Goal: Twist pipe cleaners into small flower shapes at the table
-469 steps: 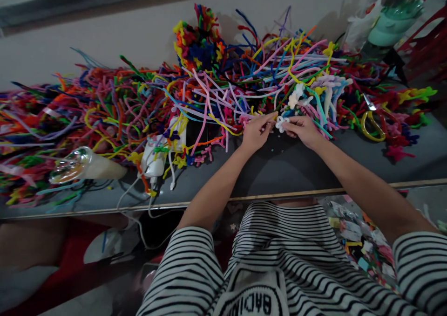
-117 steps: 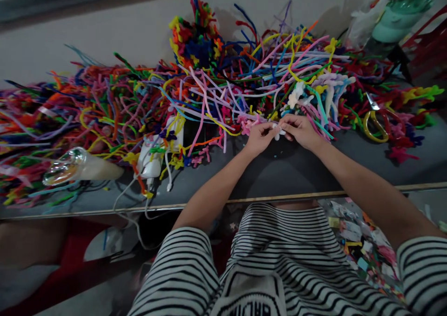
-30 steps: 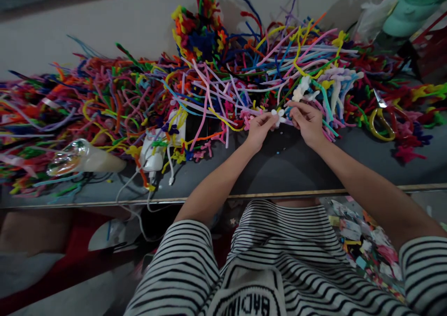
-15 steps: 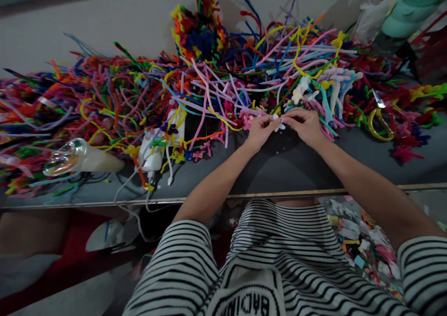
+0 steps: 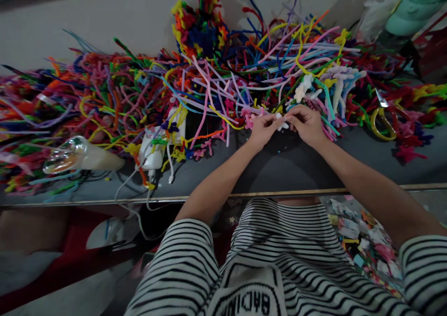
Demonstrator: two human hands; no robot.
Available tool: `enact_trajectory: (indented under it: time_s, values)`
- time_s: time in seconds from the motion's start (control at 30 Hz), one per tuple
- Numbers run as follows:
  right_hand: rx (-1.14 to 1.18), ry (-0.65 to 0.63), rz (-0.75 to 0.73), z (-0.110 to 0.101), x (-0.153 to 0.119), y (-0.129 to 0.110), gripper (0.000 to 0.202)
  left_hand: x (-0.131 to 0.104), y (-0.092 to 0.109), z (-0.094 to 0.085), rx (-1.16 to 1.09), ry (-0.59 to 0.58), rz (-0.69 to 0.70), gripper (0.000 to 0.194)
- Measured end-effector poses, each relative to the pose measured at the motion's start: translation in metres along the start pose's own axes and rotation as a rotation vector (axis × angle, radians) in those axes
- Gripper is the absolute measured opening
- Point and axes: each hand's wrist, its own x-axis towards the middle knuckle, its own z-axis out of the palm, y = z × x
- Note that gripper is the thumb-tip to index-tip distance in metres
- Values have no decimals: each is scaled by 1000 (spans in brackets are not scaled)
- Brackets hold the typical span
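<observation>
A small white fuzzy flower (image 5: 282,122) is pinched between my two hands above the front part of the grey table. My left hand (image 5: 262,130) grips its left side with thumb and forefinger. On the other side, the fingertips of my right hand (image 5: 307,123) close on the flower's right edge. Just behind my right hand lie white fuzzy flowers (image 5: 303,88) on green stems. Pink fuzzy pieces (image 5: 248,115) lie beside my left fingers.
A long heap of coloured pipe cleaners (image 5: 115,87) covers the back of the table (image 5: 279,176). Yellow-handled scissors (image 5: 382,120) lie at the right. A white power strip (image 5: 151,153) with cables and a clear-topped bottle (image 5: 84,156) are at the left. A green head-shaped object (image 5: 410,15) stands back right.
The view has shifted slightly. My fingers have moved a little on the white flower, which both hands still hold.
</observation>
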Motion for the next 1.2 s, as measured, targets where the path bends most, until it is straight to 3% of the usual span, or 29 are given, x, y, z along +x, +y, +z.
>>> enact_trajectory:
  time_s: [0.3, 0.53, 0.77, 1.07, 1.2]
  values:
    - [-65, 108, -60, -4, 0, 0, 39, 5, -9, -4, -97, 88, -5, 31]
    - [-191, 62, -102, -4, -2, 2, 29, 9, -11, -8, -158, 106, -138, 31]
    - [-204, 54, -94, -6, -1, 9, 26, 8, -9, -9, -74, 76, -112, 29]
    - [-127, 74, 17, -2, -2, 5, 42, 10, -13, -16, 41, 69, -32, 32]
    - [-37, 17, 34, -1, -1, 3, 48, 11, -17, -17, 78, 67, 42, 31]
